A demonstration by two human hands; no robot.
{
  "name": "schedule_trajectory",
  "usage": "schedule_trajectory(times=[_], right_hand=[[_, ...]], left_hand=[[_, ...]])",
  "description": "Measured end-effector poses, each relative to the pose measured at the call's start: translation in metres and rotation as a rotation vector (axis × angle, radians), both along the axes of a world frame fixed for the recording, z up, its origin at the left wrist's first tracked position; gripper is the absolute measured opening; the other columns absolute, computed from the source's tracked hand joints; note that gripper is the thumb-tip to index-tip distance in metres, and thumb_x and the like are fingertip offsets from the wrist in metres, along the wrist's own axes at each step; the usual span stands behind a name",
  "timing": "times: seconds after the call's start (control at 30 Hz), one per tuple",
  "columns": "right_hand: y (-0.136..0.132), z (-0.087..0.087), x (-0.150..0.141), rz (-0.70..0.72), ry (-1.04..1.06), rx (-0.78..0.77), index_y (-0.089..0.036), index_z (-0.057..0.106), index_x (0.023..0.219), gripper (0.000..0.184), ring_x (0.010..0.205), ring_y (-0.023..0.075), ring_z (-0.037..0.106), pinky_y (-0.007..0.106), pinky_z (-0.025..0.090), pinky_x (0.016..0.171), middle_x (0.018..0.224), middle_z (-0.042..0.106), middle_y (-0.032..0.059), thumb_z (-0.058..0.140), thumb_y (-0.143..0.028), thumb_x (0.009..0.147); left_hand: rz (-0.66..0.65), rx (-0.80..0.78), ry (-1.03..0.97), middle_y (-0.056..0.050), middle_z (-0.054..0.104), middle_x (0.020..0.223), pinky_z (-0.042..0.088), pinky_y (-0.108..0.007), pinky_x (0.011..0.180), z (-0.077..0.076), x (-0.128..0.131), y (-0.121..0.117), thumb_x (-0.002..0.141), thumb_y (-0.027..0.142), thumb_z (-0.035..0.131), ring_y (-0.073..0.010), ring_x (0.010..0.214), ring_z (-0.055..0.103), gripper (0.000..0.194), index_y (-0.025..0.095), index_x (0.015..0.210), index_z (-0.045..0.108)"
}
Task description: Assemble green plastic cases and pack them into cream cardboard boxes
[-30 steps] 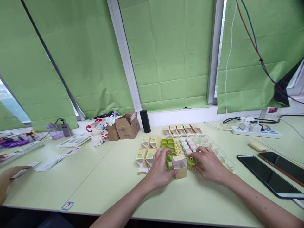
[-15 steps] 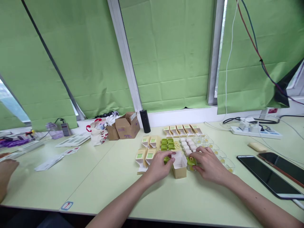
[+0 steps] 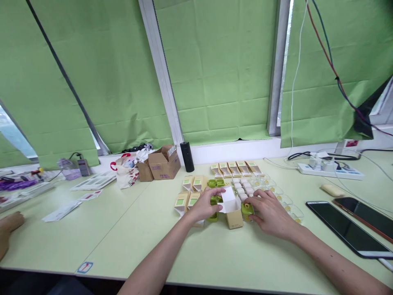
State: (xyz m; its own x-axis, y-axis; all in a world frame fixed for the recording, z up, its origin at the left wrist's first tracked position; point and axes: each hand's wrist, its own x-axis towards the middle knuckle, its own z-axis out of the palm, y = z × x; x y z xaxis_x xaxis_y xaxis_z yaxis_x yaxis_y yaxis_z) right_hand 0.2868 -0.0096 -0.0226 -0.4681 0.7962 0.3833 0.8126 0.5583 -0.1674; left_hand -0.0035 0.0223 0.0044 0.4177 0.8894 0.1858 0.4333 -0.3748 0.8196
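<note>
A small open tan carton (image 3: pixel 233 213) stands on the table between my hands, its white flaps up. My left hand (image 3: pixel 205 207) is closed on a green plastic piece (image 3: pixel 213 201) just left of the carton. Resting right of the carton, my right hand (image 3: pixel 270 213) has its fingers curled on a green round-topped piece (image 3: pixel 247 209). Behind them lie rows of green pieces (image 3: pixel 216 183), white pieces (image 3: pixel 242 186), clear trays (image 3: pixel 284 199) and more small cartons (image 3: pixel 188 196).
Two phones (image 3: pixel 348 229) lie at the right. A power strip (image 3: pixel 331 170) with cables sits at the back right. A black cylinder (image 3: pixel 187 157), brown boxes (image 3: pixel 164 164) and a bag stand at the back. Another person's hand (image 3: pixel 7 229) rests at the far left.
My left hand has lifted from beside the carton to the green pieces and closed on one. The carton has shifted slightly. The other person's hand let go of a paper.
</note>
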Motion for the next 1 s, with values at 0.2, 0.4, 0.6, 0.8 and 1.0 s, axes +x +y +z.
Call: schedule_trajectory(times=[0.2,0.4,0.6,0.8,1.0], right_hand=[[0.009,0.025,0.008,-0.09,0.176,0.093,-0.024,0.072,0.117,0.027,0.115,0.0357,0.063,0.051,0.045,0.098,0.114,0.076,0.0132,0.065,-0.027,0.091],[0.016,0.045,-0.006,0.028,0.643,0.069,-0.027,0.065,0.125,0.033,0.119,0.0322,0.066,0.046,0.052,0.1,0.125,0.073,0.0103,0.061,-0.047,0.1],[0.011,0.023,-0.031,0.173,0.733,-0.046,-0.029,0.062,0.132,0.033,0.114,0.0287,0.068,0.044,0.057,0.097,0.128,0.073,0.0091,0.055,-0.046,0.105],[0.012,0.01,-0.028,0.202,0.631,-0.026,-0.028,0.059,0.136,0.035,0.103,0.0281,0.071,0.047,0.06,0.091,0.127,0.073,0.0115,0.051,-0.045,0.106],[0.012,0.01,-0.025,0.217,0.481,0.079,-0.027,0.058,0.136,0.033,0.087,0.0251,0.072,0.046,0.058,0.088,0.122,0.075,0.0113,0.046,-0.041,0.108]], left_hand=[[-0.008,0.025,0.007,-0.012,0.061,0.126,0.042,-0.056,0.12,-0.007,0.001,0.0,0.076,0.011,0.079,-0.0311,0.126,0.062,0.064,0.025,0.138,0.068],[-0.034,0.046,0.005,-0.011,0.06,0.127,0.042,-0.056,0.12,-0.011,0.0,-0.002,0.08,0.013,0.076,-0.0315,0.13,0.059,0.064,0.029,0.141,0.067],[-0.01,0.059,0.026,-0.011,0.058,0.126,0.04,-0.058,0.12,-0.014,0.0,-0.001,0.08,0.014,0.076,-0.0331,0.13,0.058,0.067,0.028,0.144,0.065],[-0.025,0.061,0.025,-0.01,0.057,0.128,0.038,-0.059,0.123,-0.017,0.0,-0.001,0.082,0.015,0.075,-0.0332,0.133,0.056,0.071,0.031,0.15,0.06],[-0.022,0.075,0.022,-0.01,0.057,0.127,0.039,-0.058,0.121,-0.018,0.0,-0.005,0.085,0.02,0.077,-0.0331,0.133,0.056,0.066,0.033,0.148,0.062]])
